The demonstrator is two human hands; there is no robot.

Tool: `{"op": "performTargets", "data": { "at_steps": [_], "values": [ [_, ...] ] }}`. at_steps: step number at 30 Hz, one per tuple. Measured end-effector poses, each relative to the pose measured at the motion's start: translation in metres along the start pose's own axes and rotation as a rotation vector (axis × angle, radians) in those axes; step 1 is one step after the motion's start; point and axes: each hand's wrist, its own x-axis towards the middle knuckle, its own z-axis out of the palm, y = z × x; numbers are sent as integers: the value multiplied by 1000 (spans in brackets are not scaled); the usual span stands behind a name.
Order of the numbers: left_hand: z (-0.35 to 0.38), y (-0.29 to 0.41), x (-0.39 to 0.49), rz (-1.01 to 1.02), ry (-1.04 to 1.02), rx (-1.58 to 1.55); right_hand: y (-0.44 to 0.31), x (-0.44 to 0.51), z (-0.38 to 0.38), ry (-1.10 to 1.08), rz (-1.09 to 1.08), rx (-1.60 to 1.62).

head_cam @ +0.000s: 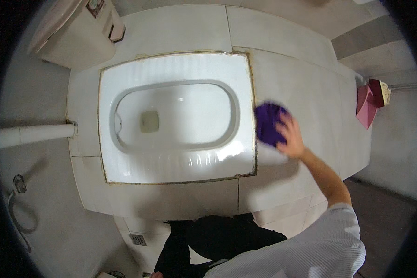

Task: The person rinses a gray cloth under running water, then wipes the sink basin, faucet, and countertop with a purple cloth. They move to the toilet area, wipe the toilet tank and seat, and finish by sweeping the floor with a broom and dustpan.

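My right hand (pixel 289 136) presses a bunched purple cloth (pixel 270 123) onto the pale floor tile (pixel 305 93), beside the right edge of a white ceramic squat toilet (pixel 176 165). The hand is slightly blurred and its fingers lie spread on the cloth. Some water stands in the toilet's drain opening (pixel 149 122). Only a small part of my left hand (pixel 157 275) shows at the bottom edge, near my dark trousers; its fingers are mostly hidden.
A lidded bin (pixel 76 38) stands at the upper left. A white pipe (pixel 38 134) enters at the left. A pink dustpan (pixel 366 107) and a brush (pixel 380 93) are at the right wall. Below are a floor drain (pixel 138 239) and, on the left wall, a hose (pixel 14 222).
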Motion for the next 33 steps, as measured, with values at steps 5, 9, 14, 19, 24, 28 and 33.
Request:
{"op": "performTargets", "data": {
  "at_steps": [5,9,14,19,24,28,33],
  "values": [
    [8,11,21,148,42,21,85,210,32,269,359,-174],
    [4,14,21,134,2,21,94,253,36,170,501,-72],
    [1,16,31,215,-3,61,106,115,13,311,474,52],
    [5,15,28,221,50,70,-76,-124,6,-87,308,150],
    [2,26,24,162,0,55,-106,-172,8,-198,357,238],
    [8,32,16,104,-53,34,5,19,25,321,392,1],
    [13,40,19,223,-23,124,164,187,3,261,764,-150]
  ]
}}
